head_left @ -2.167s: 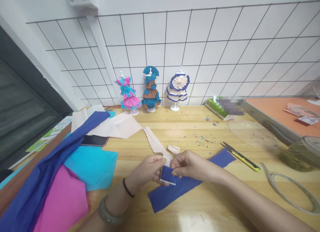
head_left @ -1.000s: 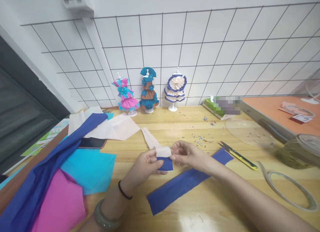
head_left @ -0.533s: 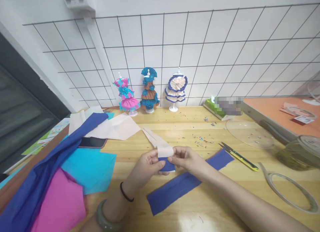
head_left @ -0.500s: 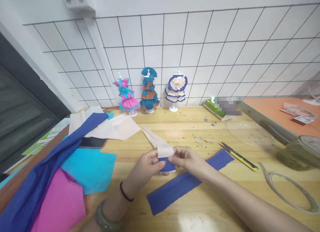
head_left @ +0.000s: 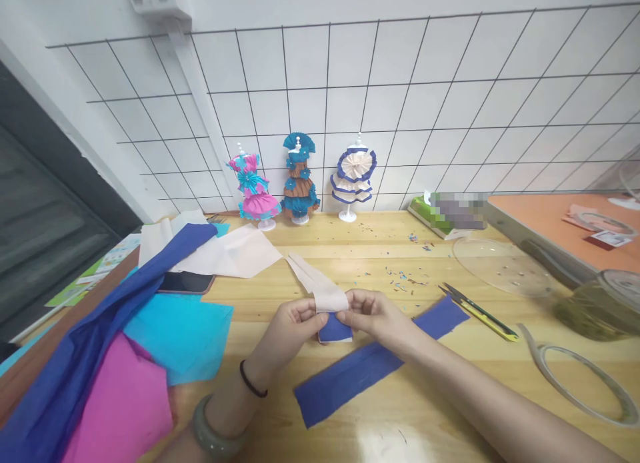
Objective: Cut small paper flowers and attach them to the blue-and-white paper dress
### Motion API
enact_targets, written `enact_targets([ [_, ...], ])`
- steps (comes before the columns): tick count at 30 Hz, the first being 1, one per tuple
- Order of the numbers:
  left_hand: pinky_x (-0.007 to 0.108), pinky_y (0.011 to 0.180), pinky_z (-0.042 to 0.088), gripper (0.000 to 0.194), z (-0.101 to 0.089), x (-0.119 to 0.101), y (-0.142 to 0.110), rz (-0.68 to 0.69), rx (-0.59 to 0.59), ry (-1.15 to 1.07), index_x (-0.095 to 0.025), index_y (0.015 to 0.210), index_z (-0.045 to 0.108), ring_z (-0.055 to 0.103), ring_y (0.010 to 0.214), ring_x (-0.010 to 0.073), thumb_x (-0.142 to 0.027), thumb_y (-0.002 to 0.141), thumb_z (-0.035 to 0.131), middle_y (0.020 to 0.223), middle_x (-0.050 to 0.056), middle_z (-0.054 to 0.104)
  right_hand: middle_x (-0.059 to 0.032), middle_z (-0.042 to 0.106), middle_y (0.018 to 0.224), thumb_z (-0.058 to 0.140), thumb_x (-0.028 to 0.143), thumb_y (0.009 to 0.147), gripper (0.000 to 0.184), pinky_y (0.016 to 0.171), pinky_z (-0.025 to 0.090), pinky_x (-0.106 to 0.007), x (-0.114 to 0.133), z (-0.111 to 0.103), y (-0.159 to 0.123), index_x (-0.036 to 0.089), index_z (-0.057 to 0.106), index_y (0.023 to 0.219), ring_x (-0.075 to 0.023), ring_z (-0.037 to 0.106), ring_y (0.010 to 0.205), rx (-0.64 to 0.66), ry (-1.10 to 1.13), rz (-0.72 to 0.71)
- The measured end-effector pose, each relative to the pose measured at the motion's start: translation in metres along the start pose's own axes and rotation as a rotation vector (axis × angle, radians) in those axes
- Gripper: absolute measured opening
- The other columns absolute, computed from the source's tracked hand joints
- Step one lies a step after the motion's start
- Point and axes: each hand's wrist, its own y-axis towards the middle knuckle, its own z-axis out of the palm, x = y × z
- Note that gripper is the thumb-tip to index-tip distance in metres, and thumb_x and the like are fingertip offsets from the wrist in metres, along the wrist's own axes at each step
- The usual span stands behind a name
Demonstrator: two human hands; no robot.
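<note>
Between my two hands is a folded strip of cream crepe paper (head_left: 327, 300) with a blue layer (head_left: 334, 328) showing on its lower part. My left hand (head_left: 294, 326) pinches the left edge of the fold, thumb on top. On the right edge, my right hand (head_left: 369, 311) grips it between thumb and fingers. The strip's loose cream tail runs up and left along the table. Under my right wrist lies a flat blue paper strip (head_left: 350, 383), slanting across the wood.
Blue, turquoise (head_left: 183, 340) and pink sheets (head_left: 120, 396) pile at left, partly over a phone (head_left: 185, 283). Three small dress forms (head_left: 301, 183) stand at the wall. Scissors (head_left: 480, 313), a tape roll (head_left: 585, 386), a clear plastic disc (head_left: 500, 268) and paper scraps lie right.
My left fingers have drawn up from beneath the folded strip, and the left thumb now sits nearer the edge where cream meets blue. My right hand stays almost in place.
</note>
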Motion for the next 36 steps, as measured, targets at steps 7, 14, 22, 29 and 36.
enact_targets([
  [7,0.025,0.054,0.046,0.019,0.0,-0.002,-0.001,-0.089,0.002,-0.164,-0.013,0.079,0.068,0.056,0.061,0.0132,-0.024,0.065,0.068,0.068,0.003,0.064,0.0015,0.058,0.066,0.068,0.034,0.069,0.021,0.057,0.039,-0.023,0.001,-0.004,0.0,0.016,0.062,0.077,-0.0087,0.05,0.057,0.026,-0.011,0.008],
  [14,0.024,0.053,0.045,0.021,-0.002,-0.001,0.0,-0.095,0.009,-0.195,-0.011,0.085,0.068,0.058,0.061,0.0139,-0.021,0.066,0.067,0.071,0.006,0.066,0.0027,0.058,0.064,0.068,0.032,0.069,0.018,0.058,0.041,-0.023,0.002,-0.007,0.0,0.017,0.061,0.074,-0.0081,0.051,0.055,0.054,0.004,0.012],
  [22,0.027,0.062,0.046,0.021,-0.003,-0.004,-0.002,-0.096,0.1,-0.252,-0.011,0.09,0.068,0.061,0.068,0.0159,-0.019,0.071,0.062,0.08,0.01,0.069,0.003,0.059,0.06,0.069,0.028,0.065,0.013,0.059,0.041,-0.023,0.003,-0.007,0.0,0.016,0.065,0.07,-0.0078,0.05,0.053,0.033,0.08,0.056],
  [29,0.03,0.073,0.046,0.022,-0.013,-0.005,-0.003,-0.118,0.166,-0.379,-0.008,0.093,0.065,0.063,0.084,0.0229,-0.015,0.074,0.055,0.093,0.015,0.068,-0.0006,0.066,0.068,0.068,0.019,0.065,0.018,0.068,0.044,-0.024,0.009,-0.01,-0.004,0.016,0.07,0.082,-0.0102,0.058,0.063,0.14,0.212,0.062],
  [36,0.021,0.074,0.046,0.024,-0.006,-0.008,-0.005,-0.14,0.144,-0.41,-0.01,0.097,0.065,0.063,0.082,0.0136,-0.009,0.073,0.06,0.092,0.009,0.069,-0.0006,0.068,0.072,0.074,0.023,0.064,0.018,0.07,0.046,-0.026,0.001,-0.006,-0.002,0.017,0.068,0.079,-0.0099,0.061,0.065,0.05,0.24,0.035],
])
